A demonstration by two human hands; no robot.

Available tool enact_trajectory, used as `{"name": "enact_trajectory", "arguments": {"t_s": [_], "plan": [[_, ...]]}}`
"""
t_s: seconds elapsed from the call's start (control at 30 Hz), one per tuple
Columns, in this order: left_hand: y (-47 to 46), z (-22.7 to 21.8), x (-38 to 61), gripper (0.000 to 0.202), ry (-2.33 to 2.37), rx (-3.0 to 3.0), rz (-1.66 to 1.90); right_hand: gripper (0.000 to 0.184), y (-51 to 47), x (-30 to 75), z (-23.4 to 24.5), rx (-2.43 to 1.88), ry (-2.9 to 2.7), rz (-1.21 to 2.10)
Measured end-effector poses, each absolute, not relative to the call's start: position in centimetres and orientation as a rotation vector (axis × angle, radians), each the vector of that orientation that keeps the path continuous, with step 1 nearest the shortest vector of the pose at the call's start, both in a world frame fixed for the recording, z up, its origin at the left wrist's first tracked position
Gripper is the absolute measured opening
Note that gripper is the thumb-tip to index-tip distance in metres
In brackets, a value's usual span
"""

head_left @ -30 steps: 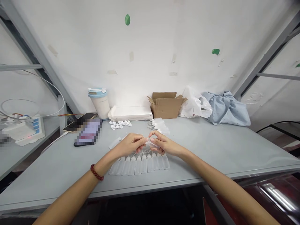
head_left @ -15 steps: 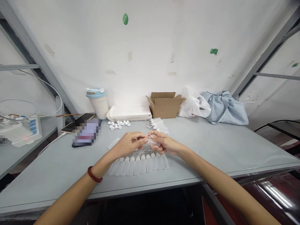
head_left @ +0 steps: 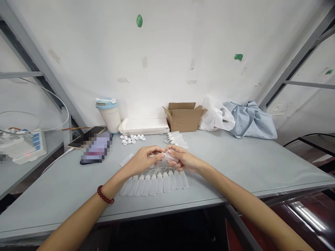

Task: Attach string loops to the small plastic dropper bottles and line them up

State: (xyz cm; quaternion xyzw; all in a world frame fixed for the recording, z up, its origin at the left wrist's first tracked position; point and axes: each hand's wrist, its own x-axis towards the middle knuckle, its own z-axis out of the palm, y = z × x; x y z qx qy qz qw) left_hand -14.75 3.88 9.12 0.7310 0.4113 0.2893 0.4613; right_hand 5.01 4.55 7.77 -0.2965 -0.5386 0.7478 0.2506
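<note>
Both hands meet above the grey table [head_left: 235, 164], a little past its front edge. My right hand [head_left: 183, 158] is closed around a small clear plastic bottle [head_left: 171, 158]. My left hand [head_left: 143, 158] pinches at the bottle's tip with thumb and forefinger; what it pinches is too small to name. Below the hands a row of several clear bottles [head_left: 154, 183] lies side by side on the table. One loose bottle [head_left: 126, 160] lies to the left. A heap of clear bottles [head_left: 176, 138] and a cluster of small white caps [head_left: 132, 138] lie further back.
Along the wall stand a blue-lidded cup [head_left: 109, 114], a stack of white trays [head_left: 144, 126], an open cardboard box [head_left: 184, 116], a white plastic bag [head_left: 216, 115] and a blue cloth [head_left: 251, 120]. Phones [head_left: 90, 141] lie at left, a power strip [head_left: 24, 144] beyond.
The hands stay together on the bottle and have drifted slightly up in the view; the fingertips shift a little. Nothing on the table has moved.
</note>
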Motion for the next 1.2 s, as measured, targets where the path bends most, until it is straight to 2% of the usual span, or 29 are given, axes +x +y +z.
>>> {"name": "enact_trajectory", "arguments": {"t_s": [0.13, 0.37, 0.53, 0.73, 1.03, 1.2], "plan": [[4.1, 8.6, -14.9, 0.034, 1.006, 1.798, 0.658, 0.029, 4.5, 5.0, 7.7, -0.808, -1.476, 2.044], [3.8, 9.2, -14.8, 0.024, 0.963, 1.921, 0.756, 0.028, 4.6, 5.0, 7.7, -0.805, -1.475, 2.026], [4.6, 8.7, -15.3, 0.041, 1.021, 1.859, 0.807, 0.032, 4.5, 4.8, 7.8, -0.844, -1.518, 1.902], [4.8, 8.4, -15.1, 0.042, 1.118, 1.836, 0.732, 0.035, 4.6, 4.5, 7.5, -0.812, -1.612, 1.689], [3.9, 9.1, -14.8, 0.025, 0.974, 1.925, 0.771, 0.037, 4.7, 4.6, 7.3, -0.820, -1.674, 1.621], [3.8, 9.0, -14.7, 0.024, 0.979, 1.944, 0.812, 0.035, 4.8, 4.7, 7.3, -0.825, -1.652, 1.634]]}}
